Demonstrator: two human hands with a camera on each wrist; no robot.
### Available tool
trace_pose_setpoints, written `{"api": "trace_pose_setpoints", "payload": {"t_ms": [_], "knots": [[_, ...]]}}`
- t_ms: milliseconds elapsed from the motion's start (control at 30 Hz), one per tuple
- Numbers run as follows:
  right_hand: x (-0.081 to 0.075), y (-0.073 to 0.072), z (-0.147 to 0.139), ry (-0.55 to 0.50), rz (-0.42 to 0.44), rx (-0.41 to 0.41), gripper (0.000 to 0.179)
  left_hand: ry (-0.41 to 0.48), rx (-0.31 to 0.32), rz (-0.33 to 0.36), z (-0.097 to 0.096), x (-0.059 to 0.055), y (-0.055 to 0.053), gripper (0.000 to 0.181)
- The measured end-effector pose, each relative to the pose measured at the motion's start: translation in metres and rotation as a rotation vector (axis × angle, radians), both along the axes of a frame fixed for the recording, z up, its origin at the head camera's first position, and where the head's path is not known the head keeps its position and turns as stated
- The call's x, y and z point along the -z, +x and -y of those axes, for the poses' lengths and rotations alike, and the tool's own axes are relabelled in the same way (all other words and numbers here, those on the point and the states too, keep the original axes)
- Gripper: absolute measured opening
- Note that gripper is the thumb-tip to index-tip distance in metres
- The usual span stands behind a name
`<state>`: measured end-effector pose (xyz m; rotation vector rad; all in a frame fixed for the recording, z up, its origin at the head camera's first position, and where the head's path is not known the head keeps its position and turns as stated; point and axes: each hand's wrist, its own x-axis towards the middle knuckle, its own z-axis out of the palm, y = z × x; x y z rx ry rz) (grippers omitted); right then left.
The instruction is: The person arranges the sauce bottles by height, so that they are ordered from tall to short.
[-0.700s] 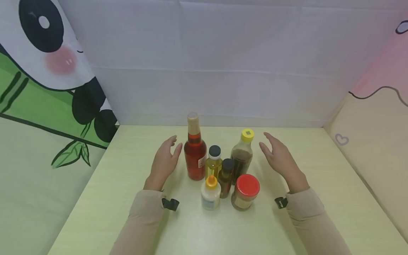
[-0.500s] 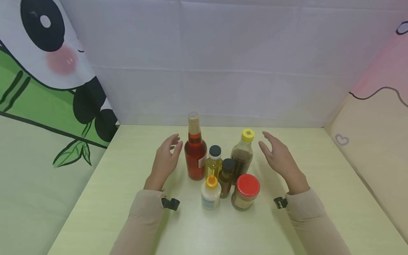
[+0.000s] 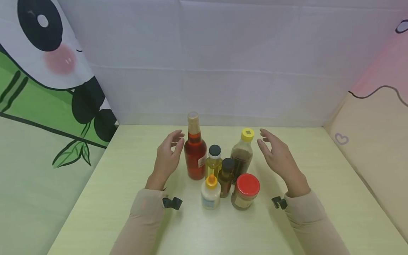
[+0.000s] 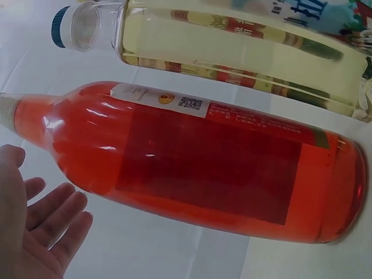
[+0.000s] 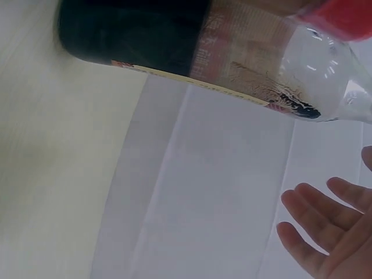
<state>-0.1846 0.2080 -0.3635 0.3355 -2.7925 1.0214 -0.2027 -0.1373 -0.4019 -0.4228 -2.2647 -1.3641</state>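
My left hand (image 3: pixel 168 156) hovers just left of a tall bottle of red liquid (image 3: pixel 195 159), its fingers loosely bent and holding nothing. On the other side, my right hand (image 3: pixel 276 156) hangs to the right of a yellow-capped bottle of dark liquid (image 3: pixel 241 157), apart from it and also holding nothing. Between these two bottles stand an oil bottle (image 3: pixel 214 163) with a dark green cap and a small brown bottle (image 3: pixel 226 179) with a black cap. In front are a white squeeze bottle (image 3: pixel 210 198) with an orange nozzle and a red-lidded jar (image 3: pixel 245 193). All stand upright.
The bottles are grouped at the middle of a pale table (image 3: pixel 204 233). A white cloth wall (image 3: pixel 223 71) rises behind the table. Printed cloth panels flank it, with a cartoon figure (image 3: pixel 60 60) at left.
Both hands have drifted slightly inward and away from me, closer to the two taller bottles. The bottles and the jar stay where they were.
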Motion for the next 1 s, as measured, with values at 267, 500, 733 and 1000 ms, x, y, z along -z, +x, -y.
{"api": "trace_pose_setpoints", "payload": {"t_ms": [267,500,733,1000], "knots": [[-0.005,0.006,0.006,-0.047,-0.064,-0.024,0.051,0.019,0.024,-0.059,-0.005,-0.009,0.002,0.036],[-0.008,0.010,0.011,-0.078,-0.137,-0.047,0.048,0.028,0.035,-0.076,-0.010,-0.014,0.002,0.037],[-0.014,0.015,0.016,-0.091,-0.159,-0.066,0.046,0.061,0.066,-0.099,-0.014,-0.020,0.002,0.037],[-0.016,0.017,0.020,-0.099,-0.210,-0.087,0.044,0.071,0.099,-0.120,-0.018,-0.028,0.004,0.039]]}}
